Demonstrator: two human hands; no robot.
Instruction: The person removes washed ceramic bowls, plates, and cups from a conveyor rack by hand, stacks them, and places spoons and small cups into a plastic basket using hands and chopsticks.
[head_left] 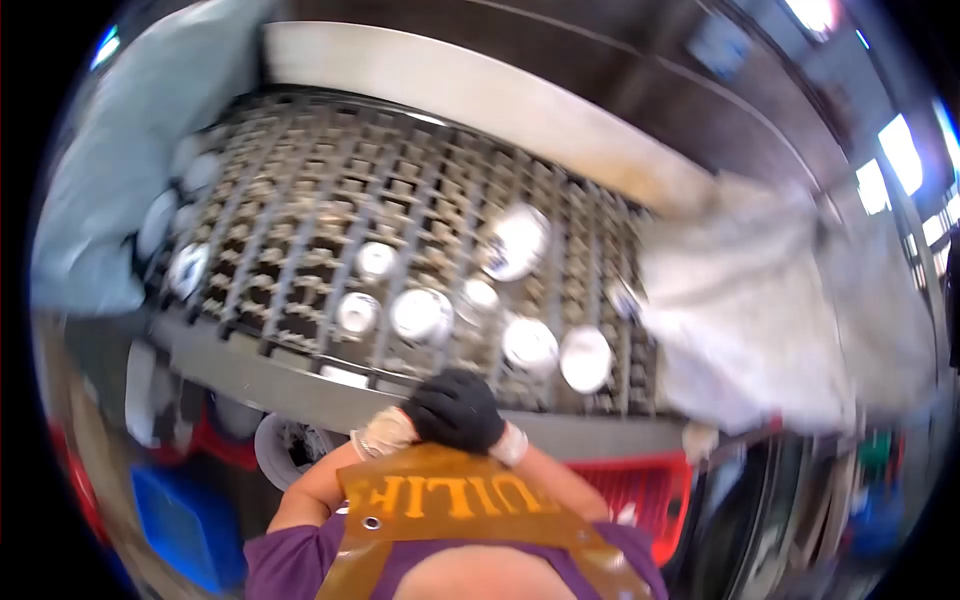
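My left hand and my right hand are folded together in front of my apron, at the near edge of a wide conveyor. Both wear black gloves with pale cuffs at the wrists. Their fingers are closed and pressed together, and no object shows between them. Beyond them, several white round pieces that look like crockery lie on the slatted belt: a small one, a larger one, one to the right and another beside it. A big white piece with dark markings lies farther back.
A pale blue sheet hangs at the conveyor's left end, a whitish sheet at its right. Below the metal edge stand a blue crate, a white bucket and a red basket. A light rail borders the far side.
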